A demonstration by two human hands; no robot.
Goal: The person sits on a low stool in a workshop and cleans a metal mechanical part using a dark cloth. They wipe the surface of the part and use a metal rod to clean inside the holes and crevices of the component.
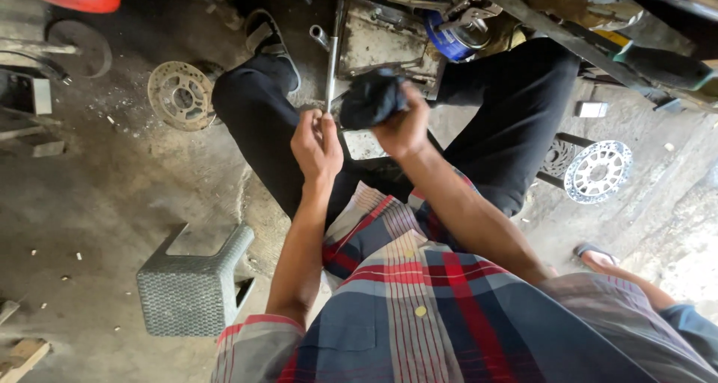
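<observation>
Gripping metal rod [330, 69] w/ left hand [317, 145] fingers clamped; right hand [404, 125] clamps black rag [372, 97] beside rod, wiping looks unfinished

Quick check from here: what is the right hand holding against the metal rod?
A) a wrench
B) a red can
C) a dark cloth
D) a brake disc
C: the right hand grips a bunched dark cloth beside the metal rod, whose lower end the left hand pinches.
</observation>
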